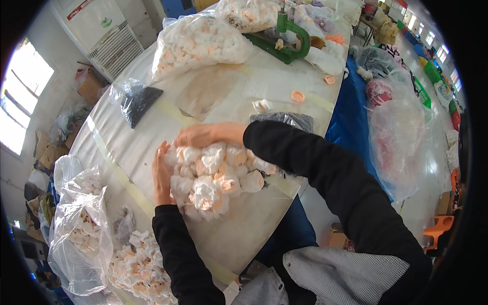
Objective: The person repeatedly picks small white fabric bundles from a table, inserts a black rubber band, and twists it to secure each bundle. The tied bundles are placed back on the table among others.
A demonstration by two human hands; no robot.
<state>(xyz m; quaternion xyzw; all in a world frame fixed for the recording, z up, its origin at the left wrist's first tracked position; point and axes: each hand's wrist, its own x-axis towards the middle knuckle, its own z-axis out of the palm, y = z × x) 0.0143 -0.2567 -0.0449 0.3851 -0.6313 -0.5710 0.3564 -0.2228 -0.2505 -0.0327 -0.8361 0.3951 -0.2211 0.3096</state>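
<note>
A pile of small white and peach fluffy fabric pieces [213, 175] lies on the cloth-covered table [236, 225] before me. My left hand [162, 173] rests upright along the pile's left side, fingers extended. Curved around the pile's far edge is my right hand [196, 135], close to the left fingertips; its fingertips are partly hidden. Both hands touch the outer pieces, and neither has plainly closed on one. Beyond my right forearm lie a bag of dark small items [286, 119], a loose white piece [262, 105] and a peach disc [297, 97].
Large clear bags of similar pieces [202, 45] and a green hand press [293, 42] stand at the far side. A dark-filled bag [141, 101] lies at the left. More pieces [141, 267] and an open plastic bag [80, 236] are at the near left. Blue sheeting [347, 103] hangs beside the right edge.
</note>
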